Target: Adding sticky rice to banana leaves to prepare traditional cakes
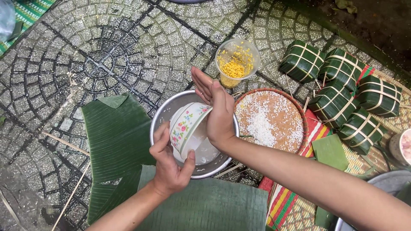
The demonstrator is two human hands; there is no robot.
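Far left, wide banana leaves lie flat on the patterned paving stones — thin, floppy sheets that would likely tear along the rib if dragged by one edge.

Next comes the left hand, closed on a floral ceramic bowl, thumb on the rim near the person and fingers round the outer wall. The bowl is tipped on its side above a round metal basin, mouth turned toward the right. It looks stiff, glazed and probably slick when wet — a thing that would chip or break if it slid onto the stones — so a grip across rim and wall, as here, seems the sound place to hold it. The white contents inside look like soaked rice, though the palm hides much of them, so the weight is hard to judge.

The right hand is open and flat, fingers straight and pointing away, palm set against the bowl's mouth; it grasps nothing.

Beyond it stands a clear plastic cup of yellow beans, light and easily knocked over. To the right a shallow woven tray carries scattered white rice grains. Further right, square leaf-wrapped cakes tied with pale strips sit clustered on a woven mat, firm-looking parcels.
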